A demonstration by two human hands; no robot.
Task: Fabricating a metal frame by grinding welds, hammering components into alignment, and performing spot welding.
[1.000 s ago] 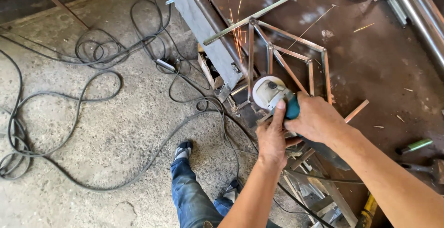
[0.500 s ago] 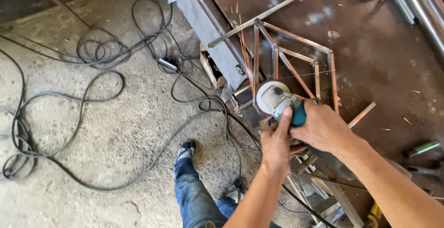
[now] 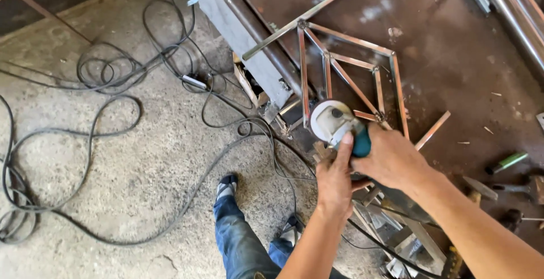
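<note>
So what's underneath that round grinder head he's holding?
Under the grinder lies the lower end of a welded metal frame, resting on the rusty steel table. The exact spot the disc meets is covered by the guard and both hands, left and right.

Bare forearms, blue jeans (image 3: 235, 239), sandals (image 3: 226, 186)

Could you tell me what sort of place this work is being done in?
Most likely a metalworking or welding workshop: an angle grinder is held against a welded metal frame on a rusty steel table, with black cables trailing over the concrete floor.
</note>
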